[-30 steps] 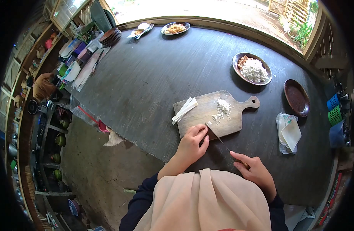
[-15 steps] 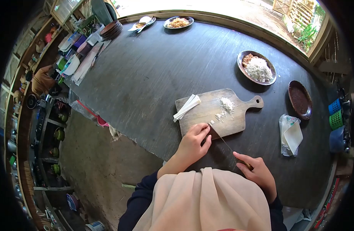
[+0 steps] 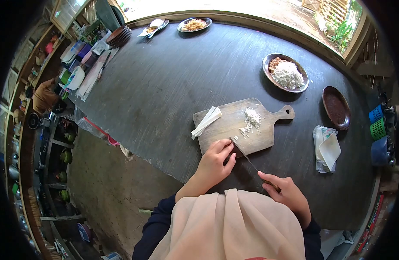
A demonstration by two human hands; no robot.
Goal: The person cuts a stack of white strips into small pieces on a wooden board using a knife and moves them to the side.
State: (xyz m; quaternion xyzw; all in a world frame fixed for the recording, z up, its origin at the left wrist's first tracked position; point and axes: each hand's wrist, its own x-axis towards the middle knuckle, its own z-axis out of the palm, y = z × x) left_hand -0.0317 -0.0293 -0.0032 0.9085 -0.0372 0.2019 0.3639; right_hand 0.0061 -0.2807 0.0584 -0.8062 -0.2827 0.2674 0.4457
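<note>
Under the left hand (image 3: pixel 214 162), whatever the knife (image 3: pixel 245 155) cuts is hidden.

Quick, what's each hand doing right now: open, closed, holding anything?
Left hand: fingers curled on the board beside the knife; whether it grips anything cannot be told.
Right hand: closed on the knife handle.

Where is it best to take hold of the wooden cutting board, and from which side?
Probably best by the narrow handle of the cutting board, fingers coming from the person's right. It juts out clear toward the dark plate, while the near edge is taken by the knife and left hand.
</note>
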